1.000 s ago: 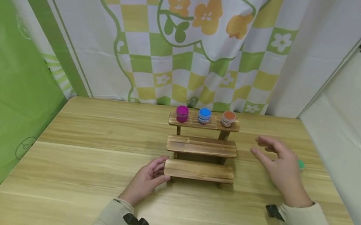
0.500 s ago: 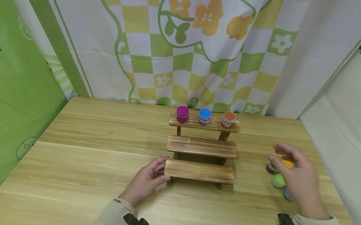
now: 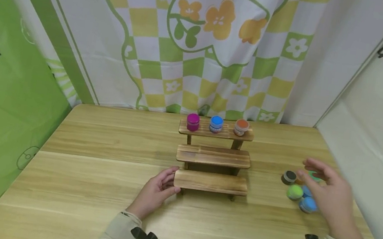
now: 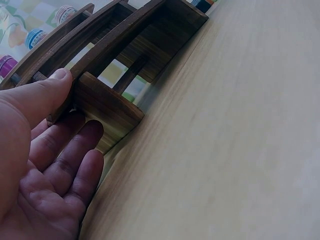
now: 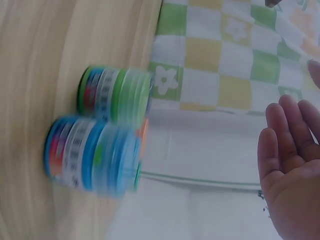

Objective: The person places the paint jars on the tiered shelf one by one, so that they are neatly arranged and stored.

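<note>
A three-step wooden stand (image 3: 210,182) sits mid-table. My left hand (image 3: 152,194) holds the left end of its lowest step; in the left wrist view the thumb (image 4: 50,92) lies against the board and the fingers are by the side support. On the top step stand a purple paint jar (image 3: 192,122), a blue one (image 3: 216,124) and an orange-topped one (image 3: 241,127). To the right, my right hand (image 3: 331,200) hovers over a cluster of jars, fingers loosely bent, holding nothing. The cluster includes a black jar (image 3: 289,177), a lime green jar (image 3: 294,192) and a blue jar (image 3: 308,204); others are partly hidden.
The wooden table (image 3: 92,187) meets a checked curtain (image 3: 169,66) at the back. A green cloth (image 3: 1,99) hangs along the left, a white one (image 3: 378,135) along the right. The stand's middle step (image 3: 214,156) is bare.
My right hand has moved right and toward me, over the jar cluster, uncovering the black, lime green and blue jars. My left hand and the stand have stayed put.
</note>
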The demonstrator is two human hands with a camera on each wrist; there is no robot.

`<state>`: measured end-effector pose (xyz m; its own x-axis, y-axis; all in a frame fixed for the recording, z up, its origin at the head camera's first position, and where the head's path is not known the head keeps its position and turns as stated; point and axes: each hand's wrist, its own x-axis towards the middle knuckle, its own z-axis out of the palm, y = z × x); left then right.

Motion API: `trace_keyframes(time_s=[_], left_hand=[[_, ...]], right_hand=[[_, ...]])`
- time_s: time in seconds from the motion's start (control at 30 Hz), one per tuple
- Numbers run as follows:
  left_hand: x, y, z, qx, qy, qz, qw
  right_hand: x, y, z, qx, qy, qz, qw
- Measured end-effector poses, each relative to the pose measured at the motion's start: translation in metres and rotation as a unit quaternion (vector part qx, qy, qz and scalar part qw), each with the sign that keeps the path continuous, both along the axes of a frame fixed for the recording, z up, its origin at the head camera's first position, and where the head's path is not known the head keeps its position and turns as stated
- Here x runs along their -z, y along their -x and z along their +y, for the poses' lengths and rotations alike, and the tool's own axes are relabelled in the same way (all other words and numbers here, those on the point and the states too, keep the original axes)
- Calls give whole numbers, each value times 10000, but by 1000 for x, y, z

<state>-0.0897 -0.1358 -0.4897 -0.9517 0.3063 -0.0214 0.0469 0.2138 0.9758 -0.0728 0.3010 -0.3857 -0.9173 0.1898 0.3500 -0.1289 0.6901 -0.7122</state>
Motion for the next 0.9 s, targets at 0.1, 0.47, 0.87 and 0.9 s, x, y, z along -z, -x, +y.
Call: trace_keyframes(time_s=[0.1, 0.47, 0.87, 0.9], left_hand=[[1, 0, 0, -8, 7, -34, 10000], [-2, -1, 1, 27, -92, -37, 9999], [0, 0, 0, 26, -59, -32, 10000], [0, 0, -1, 14, -36, -29, 10000]], right_hand=[[1, -3, 6, 35, 101, -12, 9999], [10, -14, 34, -36, -95, -374, 9992], [28, -21, 63, -272, -499, -1188, 9913], [29, -21, 64, -310, -569, -1282, 9896]])
